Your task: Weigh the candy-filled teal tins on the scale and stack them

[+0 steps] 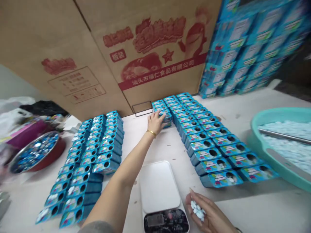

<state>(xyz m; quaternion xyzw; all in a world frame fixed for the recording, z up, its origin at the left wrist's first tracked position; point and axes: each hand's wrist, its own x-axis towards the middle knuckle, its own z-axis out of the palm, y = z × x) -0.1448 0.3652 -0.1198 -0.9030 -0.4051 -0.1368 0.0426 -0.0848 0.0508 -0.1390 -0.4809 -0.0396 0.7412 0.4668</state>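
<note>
My left hand (155, 123), with a gold bangle on the wrist, reaches forward and grips a blue box (167, 120) at the near end of a short row by the cardboard. Cupped palm up at the lower right, my right hand (206, 212) holds several small pale blue pieces (198, 210). Between my arms lies a white digital scale (159, 187) with a bare plate. Rows of blue boxes with round holes stand to the left (107, 147) and to the right (209, 144) of it.
A turquoise basin (255, 126) of pale pieces with a metal rod across it stands at the right. Stacked blue packs (243, 48) rise behind. Large cardboard boxes (97, 48) line the back. At the left is a red bowl (52, 155) of shiny blue items.
</note>
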